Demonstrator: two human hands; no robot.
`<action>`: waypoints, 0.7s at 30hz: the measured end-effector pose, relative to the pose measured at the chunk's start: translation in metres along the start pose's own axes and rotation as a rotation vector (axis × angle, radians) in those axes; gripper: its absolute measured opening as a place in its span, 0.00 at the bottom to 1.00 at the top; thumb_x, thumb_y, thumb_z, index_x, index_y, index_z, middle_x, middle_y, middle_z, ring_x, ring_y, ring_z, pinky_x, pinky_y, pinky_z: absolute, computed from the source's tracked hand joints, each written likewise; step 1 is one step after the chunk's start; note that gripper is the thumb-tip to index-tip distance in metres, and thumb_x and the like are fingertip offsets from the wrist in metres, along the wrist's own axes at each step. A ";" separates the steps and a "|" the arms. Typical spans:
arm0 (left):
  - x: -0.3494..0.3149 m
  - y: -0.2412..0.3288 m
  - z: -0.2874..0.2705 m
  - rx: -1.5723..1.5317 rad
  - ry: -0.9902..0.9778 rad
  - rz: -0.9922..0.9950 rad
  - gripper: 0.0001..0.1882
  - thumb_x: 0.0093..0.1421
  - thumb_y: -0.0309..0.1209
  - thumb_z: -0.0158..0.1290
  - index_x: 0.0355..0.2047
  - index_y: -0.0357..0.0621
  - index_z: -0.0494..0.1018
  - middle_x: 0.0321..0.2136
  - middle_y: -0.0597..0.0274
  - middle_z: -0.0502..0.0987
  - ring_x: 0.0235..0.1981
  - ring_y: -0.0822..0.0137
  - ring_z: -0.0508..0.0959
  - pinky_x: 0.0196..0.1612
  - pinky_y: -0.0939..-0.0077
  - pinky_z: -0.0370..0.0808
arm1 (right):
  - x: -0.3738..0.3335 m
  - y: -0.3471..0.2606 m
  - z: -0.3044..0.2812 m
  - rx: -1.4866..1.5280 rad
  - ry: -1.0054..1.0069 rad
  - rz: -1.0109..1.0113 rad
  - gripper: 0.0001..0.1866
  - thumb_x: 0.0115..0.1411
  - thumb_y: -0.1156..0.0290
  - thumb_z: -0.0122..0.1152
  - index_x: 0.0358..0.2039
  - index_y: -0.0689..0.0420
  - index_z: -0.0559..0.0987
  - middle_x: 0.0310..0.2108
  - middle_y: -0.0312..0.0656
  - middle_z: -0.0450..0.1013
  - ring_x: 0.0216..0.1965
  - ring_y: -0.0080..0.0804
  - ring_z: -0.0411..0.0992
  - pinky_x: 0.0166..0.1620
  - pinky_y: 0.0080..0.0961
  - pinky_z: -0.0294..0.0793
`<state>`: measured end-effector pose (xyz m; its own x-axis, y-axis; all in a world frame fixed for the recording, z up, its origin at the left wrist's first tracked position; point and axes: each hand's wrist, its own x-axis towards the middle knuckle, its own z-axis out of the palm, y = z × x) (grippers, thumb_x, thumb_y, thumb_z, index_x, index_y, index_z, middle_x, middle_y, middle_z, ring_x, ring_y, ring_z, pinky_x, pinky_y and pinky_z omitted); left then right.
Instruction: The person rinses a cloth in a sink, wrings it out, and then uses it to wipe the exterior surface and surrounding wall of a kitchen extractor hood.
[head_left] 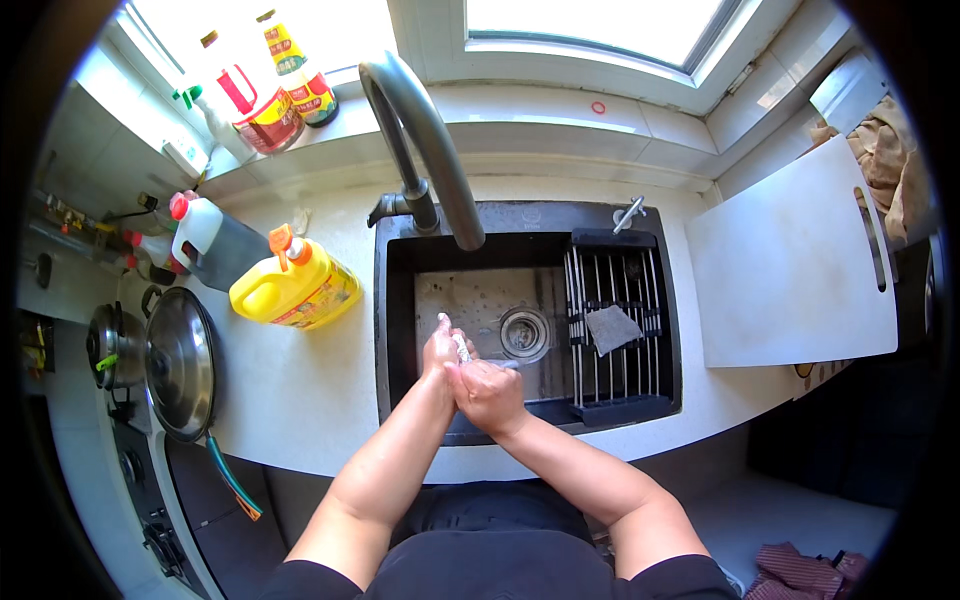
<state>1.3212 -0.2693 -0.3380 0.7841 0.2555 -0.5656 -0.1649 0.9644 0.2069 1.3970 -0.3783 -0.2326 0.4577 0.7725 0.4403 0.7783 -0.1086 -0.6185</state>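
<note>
Both my hands are close together over the front left part of the dark sink [530, 216]. My left hand [439, 348] has its thumb pointing up and its other fingers curled. White streaks, perhaps lather or a pale wet thing, show between the hands. My right hand [488, 394] is closed in a fist just beside it, touching it. A small greyish edge sticks out past the right knuckles; its kind is hidden. Above the basin hangs the grey tap [440, 150], and the round drain [524, 333] lies just beyond my hands.
A roll-up rack [610, 375] bearing a grey cloth [613, 329] spans the sink's right side. Left of it stand a yellow detergent jug [300, 285], a dark-filled jug [215, 245] and a lidded pan [180, 360]. A white cutting board [790, 265] is at right. Bottles [268, 115] line the sill.
</note>
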 end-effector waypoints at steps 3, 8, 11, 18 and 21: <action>-0.024 -0.028 0.081 0.071 0.433 0.138 0.27 0.63 0.53 0.34 0.21 0.44 0.68 0.19 0.59 0.73 0.23 0.61 0.75 0.31 0.66 0.73 | 0.010 0.034 0.019 -0.218 0.026 0.185 0.16 0.57 0.63 0.52 0.13 0.53 0.72 0.14 0.44 0.70 0.16 0.39 0.71 0.18 0.31 0.68; -0.018 -0.006 0.075 0.244 0.548 0.121 0.23 0.61 0.54 0.37 0.20 0.52 0.62 0.14 0.65 0.65 0.17 0.65 0.66 0.22 0.70 0.65 | 0.005 -0.012 0.001 0.213 0.084 0.038 0.19 0.60 0.64 0.49 0.14 0.57 0.73 0.14 0.48 0.69 0.17 0.47 0.69 0.20 0.38 0.66; -0.027 -0.030 0.094 0.128 0.571 0.163 0.22 0.61 0.54 0.38 0.22 0.51 0.64 0.19 0.64 0.67 0.20 0.67 0.68 0.25 0.68 0.67 | 0.012 0.019 0.015 -0.028 0.004 0.297 0.18 0.57 0.63 0.53 0.14 0.57 0.73 0.14 0.49 0.68 0.17 0.47 0.68 0.20 0.36 0.66; -0.020 -0.025 0.069 0.121 0.542 0.037 0.23 0.62 0.53 0.36 0.25 0.48 0.66 0.18 0.62 0.68 0.22 0.63 0.70 0.29 0.64 0.69 | 0.003 0.014 0.007 -0.026 0.001 0.097 0.17 0.57 0.64 0.52 0.13 0.55 0.71 0.14 0.47 0.68 0.17 0.43 0.69 0.19 0.35 0.66; -0.023 -0.028 0.089 0.082 0.545 0.078 0.21 0.63 0.50 0.38 0.22 0.50 0.63 0.15 0.64 0.66 0.17 0.65 0.68 0.24 0.65 0.68 | 0.014 0.026 0.004 0.037 0.067 0.226 0.15 0.55 0.65 0.55 0.13 0.55 0.71 0.13 0.47 0.67 0.16 0.43 0.68 0.19 0.33 0.66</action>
<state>1.3606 -0.3080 -0.2596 0.3447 0.3453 -0.8729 -0.1454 0.9383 0.3137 1.4221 -0.3682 -0.2455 0.6469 0.6877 0.3297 0.6373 -0.2501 -0.7289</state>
